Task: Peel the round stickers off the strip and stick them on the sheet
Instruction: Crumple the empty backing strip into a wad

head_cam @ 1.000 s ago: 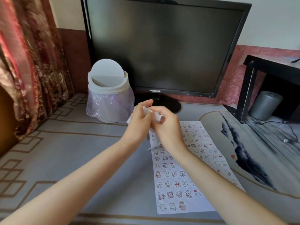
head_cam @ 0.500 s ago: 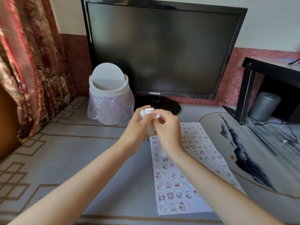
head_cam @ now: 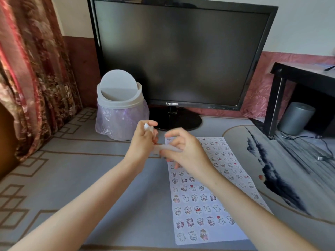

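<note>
Two bare forearms reach in from the lower edge over the grey tabletop (head_cam: 72,169), which has a pattern of brown angular lines. Nearest lies the sheet (head_cam: 199,211), a long white page flat on the tabletop, with rows of small cartoon animal stickers on it. The right forearm crosses its right side and hides part of it.

Above the far left part of the sheet the right hand (head_cam: 186,154), blurred, has its fingers curled round a pale strip (head_cam: 168,148), which runs sideways toward the left hand and is held clear of the tabletop. The hand covers the sheet's stickers beneath it. Just beside it, the left hand (head_cam: 143,144) pinches a small white piece (head_cam: 146,126) between thumb and forefinger, raised at the fingertips. Blur hides whether its lower fingers also touch the strip's end.

To the right lies a rounded mat (head_cam: 253,142) printed with a dark ink landscape, its edge just beside the sheet. Farther back on the left stands a small white swing-lid bin (head_cam: 119,113) lined with a lilac bag. Behind the hands stands a dark Samsung monitor (head_cam: 181,55), and the left fingertips overlap its round base. At the far right are a black stand (head_cam: 275,98), a grey cylinder (head_cam: 295,118) under it, and a thin cable (head_cam: 324,147). A red floral curtain (head_cam: 30,78) hangs at the left.
</note>
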A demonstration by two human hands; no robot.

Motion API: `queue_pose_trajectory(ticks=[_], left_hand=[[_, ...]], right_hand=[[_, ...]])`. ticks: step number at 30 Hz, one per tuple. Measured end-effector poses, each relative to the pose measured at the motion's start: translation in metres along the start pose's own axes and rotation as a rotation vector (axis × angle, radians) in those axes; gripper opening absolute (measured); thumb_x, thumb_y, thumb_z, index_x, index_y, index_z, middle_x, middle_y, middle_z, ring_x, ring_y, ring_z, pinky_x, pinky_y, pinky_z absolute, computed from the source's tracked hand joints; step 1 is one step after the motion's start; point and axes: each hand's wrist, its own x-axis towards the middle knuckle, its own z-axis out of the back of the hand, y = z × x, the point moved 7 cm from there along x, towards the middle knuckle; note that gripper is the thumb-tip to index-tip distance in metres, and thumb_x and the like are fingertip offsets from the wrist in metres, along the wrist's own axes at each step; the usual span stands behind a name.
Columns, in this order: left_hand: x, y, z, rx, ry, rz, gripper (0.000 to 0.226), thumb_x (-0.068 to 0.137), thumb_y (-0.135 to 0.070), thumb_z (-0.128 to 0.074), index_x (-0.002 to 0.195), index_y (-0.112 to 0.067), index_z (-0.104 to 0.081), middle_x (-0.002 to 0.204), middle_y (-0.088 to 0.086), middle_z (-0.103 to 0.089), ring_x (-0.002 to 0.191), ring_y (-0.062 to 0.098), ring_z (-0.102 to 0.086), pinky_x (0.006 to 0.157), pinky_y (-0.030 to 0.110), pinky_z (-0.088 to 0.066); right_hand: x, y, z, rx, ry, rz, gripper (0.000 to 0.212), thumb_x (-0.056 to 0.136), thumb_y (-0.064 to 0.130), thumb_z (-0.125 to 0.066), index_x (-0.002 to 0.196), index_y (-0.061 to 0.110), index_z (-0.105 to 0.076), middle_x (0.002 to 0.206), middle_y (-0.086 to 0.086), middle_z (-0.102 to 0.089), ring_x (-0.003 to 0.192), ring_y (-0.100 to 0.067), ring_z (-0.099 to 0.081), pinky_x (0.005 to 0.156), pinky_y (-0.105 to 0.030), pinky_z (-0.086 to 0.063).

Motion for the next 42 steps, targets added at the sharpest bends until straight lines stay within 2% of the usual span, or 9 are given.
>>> queue_pose_trajectory(ticks=[3, 8, 14, 19, 23, 26, 31, 39, 42], left_hand=[[-0.007, 0.003, -0.012, -0.033, 0.099, 0.039, 0.029, 0.093, -0.002, -0.031, 0.096, -0.025, -0.050, 0.077, -0.002, -0.047, 0.071, 0.013, -0.045, 0.064, 0.025, -0.038], [-0.014, -0.002, -0.028, -0.103, 0.243, 0.059, 0.015, 0.093, -0.021, -0.048, 0.108, -0.022, -0.047, 0.081, 0.001, -0.055, 0.072, 0.012, -0.049, 0.068, 0.025, -0.039], [-0.013, 0.003, -0.021, -0.002, 0.225, 0.011, 0.019, 0.098, -0.008, -0.041, 0.110, -0.021, -0.049, 0.076, 0.003, -0.046, 0.067, 0.012, -0.044, 0.064, 0.023, -0.038], [-0.016, 0.003, -0.020, -0.012, 0.115, 0.000, 0.026, 0.097, -0.003, -0.034, 0.106, -0.023, -0.048, 0.089, 0.004, -0.054, 0.062, 0.005, -0.050, 0.057, 0.017, -0.043], [-0.013, -0.006, -0.012, -0.067, 0.034, -0.040, 0.027, 0.097, -0.002, -0.033, 0.111, -0.018, -0.049, 0.097, 0.006, -0.061, 0.068, 0.003, -0.059, 0.052, 0.012, -0.045], [-0.011, -0.007, -0.012, -0.091, 0.042, -0.007, 0.025, 0.099, -0.007, -0.034, 0.109, -0.021, -0.053, 0.094, 0.001, -0.065, 0.076, 0.010, -0.062, 0.050, 0.015, -0.046], [-0.012, 0.005, -0.014, -0.133, 0.072, 0.123, 0.020, 0.095, -0.011, -0.041, 0.104, -0.020, -0.057, 0.084, 0.002, -0.074, 0.080, 0.019, -0.066, 0.075, 0.036, -0.042], [-0.018, -0.004, -0.018, -0.037, 0.144, 0.009, 0.030, 0.099, -0.009, -0.032, 0.118, -0.011, -0.056, 0.102, 0.009, -0.064, 0.084, 0.006, -0.064, 0.068, 0.015, -0.053], [-0.019, -0.002, -0.016, -0.032, 0.181, -0.005, 0.045, 0.099, -0.007, -0.031, 0.139, -0.028, -0.033, 0.100, 0.005, -0.063, 0.079, 0.001, -0.066, 0.064, 0.011, -0.051]], right_hand=[[0.002, 0.001, 0.006, 0.095, -0.109, -0.004, 0.010, 0.076, 0.013, -0.075, 0.078, 0.009, -0.066, 0.064, -0.003, -0.065, 0.053, -0.016, -0.057, 0.048, -0.028, -0.044], [0.010, 0.008, 0.014, -0.167, -0.323, 0.086, 0.012, 0.073, 0.029, -0.076, 0.068, 0.028, -0.066, 0.075, 0.008, -0.051, 0.068, -0.013, -0.059, 0.065, -0.042, -0.052], [0.006, 0.010, 0.014, -0.337, -0.326, 0.086, 0.034, 0.078, 0.031, -0.072, 0.095, 0.027, -0.043, 0.071, 0.011, -0.042, 0.062, -0.004, -0.046, 0.054, -0.026, -0.036], [0.003, 0.012, 0.003, -0.243, -0.310, 0.178, 0.008, 0.082, 0.027, -0.070, 0.090, 0.027, -0.066, 0.080, 0.010, -0.049, 0.063, -0.006, -0.052, 0.058, -0.031, -0.047], [-0.003, 0.013, -0.002, -0.208, -0.229, 0.289, 0.031, 0.085, 0.020, -0.068, 0.116, 0.019, -0.066, 0.108, 0.007, -0.060, 0.094, -0.001, -0.056, 0.085, -0.012, -0.044], [-0.007, 0.015, -0.012, -0.352, -0.175, 0.398, 0.045, 0.083, 0.023, -0.066, 0.126, 0.015, -0.059, 0.123, 0.007, -0.057, 0.112, -0.008, -0.047, 0.099, -0.018, -0.037], [0.000, 0.013, -0.006, -0.375, -0.264, 0.458, 0.033, 0.080, 0.015, -0.067, 0.112, 0.021, -0.069, 0.108, 0.007, -0.063, 0.096, -0.014, -0.050, 0.085, -0.029, -0.046], [0.009, 0.015, 0.006, -0.236, -0.327, 0.387, 0.007, 0.079, 0.022, -0.071, 0.086, 0.023, -0.073, 0.083, 0.018, -0.062, 0.087, -0.010, -0.049, 0.080, -0.029, -0.045], [0.010, 0.012, 0.007, -0.127, -0.250, 0.289, 0.028, 0.077, 0.019, -0.075, 0.097, 0.031, -0.060, 0.080, 0.014, -0.062, 0.092, -0.005, -0.052, 0.083, -0.022, -0.043]])
